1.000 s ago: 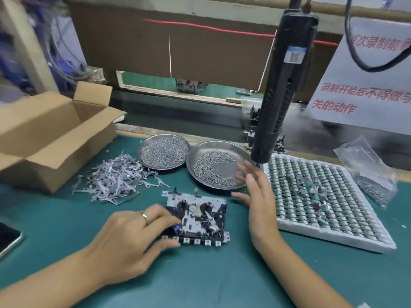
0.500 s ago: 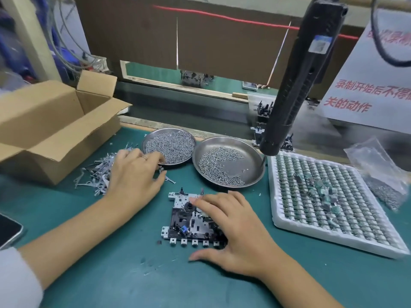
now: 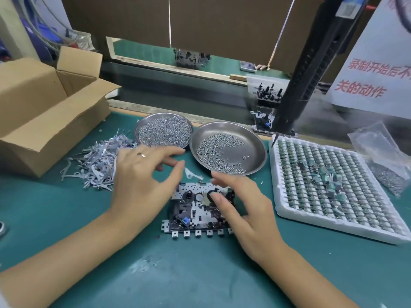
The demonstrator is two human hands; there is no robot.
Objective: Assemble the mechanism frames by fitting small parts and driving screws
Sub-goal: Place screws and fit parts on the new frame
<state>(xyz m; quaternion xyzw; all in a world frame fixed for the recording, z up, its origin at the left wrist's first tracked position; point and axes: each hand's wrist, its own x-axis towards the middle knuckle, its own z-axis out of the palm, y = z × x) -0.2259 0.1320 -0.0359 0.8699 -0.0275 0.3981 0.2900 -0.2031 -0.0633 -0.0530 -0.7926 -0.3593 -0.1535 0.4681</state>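
Note:
The mechanism frame [image 3: 189, 215], a metal plate with black and white parts and a blue piece, lies flat on the green mat. My right hand [image 3: 242, 210] rests on its right half with straight fingers, one fingertip on a black ring. My left hand [image 3: 140, 181] hovers at the frame's upper left, fingers spread and loosely bent, nothing pinched between them. A small pale lever [image 3: 190, 173] sits just beyond its thumb tip. The pile of metal levers [image 3: 95, 161] is left of that hand.
Two steel dishes of screws [image 3: 164, 131] [image 3: 240, 134] stand behind the frame. A black electric screwdriver [image 3: 304, 74] hangs at the right above a white tray of small parts [image 3: 333, 221]. An open cardboard box [image 3: 44, 107] is far left, a plastic bag [image 3: 382, 156] far right.
My left hand left the frame, reached into the lever pile, and came back beside the frame. My right hand dropped from near the screwdriver onto the frame and stays there.

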